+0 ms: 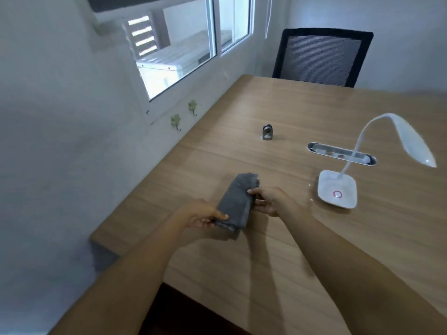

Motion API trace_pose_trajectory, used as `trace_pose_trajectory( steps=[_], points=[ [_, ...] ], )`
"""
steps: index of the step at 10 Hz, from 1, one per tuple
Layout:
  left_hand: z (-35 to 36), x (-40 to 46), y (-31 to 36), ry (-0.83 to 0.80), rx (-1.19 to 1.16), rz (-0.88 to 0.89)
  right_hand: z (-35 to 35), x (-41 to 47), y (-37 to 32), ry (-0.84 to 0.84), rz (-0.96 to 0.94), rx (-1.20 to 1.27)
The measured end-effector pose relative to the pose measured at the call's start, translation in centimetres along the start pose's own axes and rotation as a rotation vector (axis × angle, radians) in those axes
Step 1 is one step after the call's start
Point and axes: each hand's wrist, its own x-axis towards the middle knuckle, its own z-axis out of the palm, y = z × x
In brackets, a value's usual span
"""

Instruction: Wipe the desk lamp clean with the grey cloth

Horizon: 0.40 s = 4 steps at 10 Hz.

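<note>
A folded grey cloth (235,201) is held just above the wooden desk (278,262) by both hands. My left hand (200,215) pinches its near end, and my right hand (271,200) grips its right edge. The white desk lamp stands to the right of my hands, apart from them: its square base (337,188) with a pink ring button rests on the desk, and its bent neck carries the long white head (411,141) out to the right.
A small metal clamp-like fitting (267,132) stands on the desk beyond the cloth. An oval cable slot (341,153) lies behind the lamp base. A black mesh chair (321,56) is at the far edge. A wall with a window runs along the left.
</note>
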Motion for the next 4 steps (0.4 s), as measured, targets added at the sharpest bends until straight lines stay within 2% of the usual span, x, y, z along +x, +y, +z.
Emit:
trace_pose_trajectory(
  steps=[1,2,3,4],
  points=[
    [-1.3,-0.4,-1.4,0.052,0.015,-0.014,2.1,1.1,0.8,0.006,0.008,-0.017],
    [-2.3,-0.3,-2.2,0.185,0.075,0.009,3.5,2.0,1.3,0.021,0.016,-0.038],
    [-2.9,0.2,-2.6,0.332,0.356,0.055,3.6,2.2,1.4,0.016,0.033,-0.026],
    [-3.3,0.2,-1.1,0.421,0.491,0.150,2.4,1.7,1.4,-0.005,0.044,-0.002]
  ],
)
